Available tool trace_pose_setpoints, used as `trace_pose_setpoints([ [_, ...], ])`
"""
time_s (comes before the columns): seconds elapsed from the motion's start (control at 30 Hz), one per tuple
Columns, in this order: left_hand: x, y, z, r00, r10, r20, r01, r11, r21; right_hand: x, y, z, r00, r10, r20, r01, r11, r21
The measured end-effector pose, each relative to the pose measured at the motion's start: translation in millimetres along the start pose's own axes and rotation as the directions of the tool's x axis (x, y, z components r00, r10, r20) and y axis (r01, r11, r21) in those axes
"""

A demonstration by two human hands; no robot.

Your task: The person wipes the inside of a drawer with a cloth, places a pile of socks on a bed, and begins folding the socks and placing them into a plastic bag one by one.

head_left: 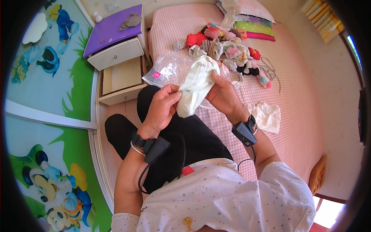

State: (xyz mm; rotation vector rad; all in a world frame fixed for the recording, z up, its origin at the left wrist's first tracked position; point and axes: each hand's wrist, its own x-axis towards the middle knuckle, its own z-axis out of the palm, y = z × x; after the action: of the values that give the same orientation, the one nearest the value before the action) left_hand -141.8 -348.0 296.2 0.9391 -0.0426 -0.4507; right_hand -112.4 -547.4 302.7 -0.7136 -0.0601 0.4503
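I've got a white sock held up near the bed's left edge, left hand pinching one side, right hand gripping the other. Clear plastic bag lies along that edge, messy clothes heap toward the far edge.

The person's left grip and right grip hold a pale sock with small dark motifs between them, above the lap. Beyond it, a clear plastic bag and a heap of mixed socks lie on the pink checked bed; a white cloth lies beside the right forearm. At left stands a purple-topped cabinet, its lower drawer pulled out.
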Motion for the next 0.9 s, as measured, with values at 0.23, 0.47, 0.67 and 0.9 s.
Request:
trace_pose_setpoints([
  [0.23, 4.5, -8.1, -11.9, 0.995, 0.067, -0.081, -0.062, 0.996, 0.061, 3.9, 3.7, -2.3, 0.999, -0.007, -0.034, 0.009, 0.998, 0.068],
  [0.47, -1.6, 1.3, 2.5, 0.989, 0.096, -0.116, -0.097, 0.995, -0.005, 9.7, 4.4, -11.8, 0.997, 0.0, -0.083, 0.005, 0.999, 0.054],
  [0.67, -8.9, 6.0, 1.3, 0.998, 0.046, -0.043, -0.028, 0.936, 0.351, 13.0, 10.5, -16.0, 0.984, -0.026, -0.176, 0.028, 1.0, 0.005],
  [0.9, -5.2, -10.0, -15.5, 0.939, 0.343, -0.017, -0.162, 0.486, 0.859, 7.9, 19.4, -8.0, 0.978, -0.042, -0.206, 0.036, 0.999, -0.029],
])
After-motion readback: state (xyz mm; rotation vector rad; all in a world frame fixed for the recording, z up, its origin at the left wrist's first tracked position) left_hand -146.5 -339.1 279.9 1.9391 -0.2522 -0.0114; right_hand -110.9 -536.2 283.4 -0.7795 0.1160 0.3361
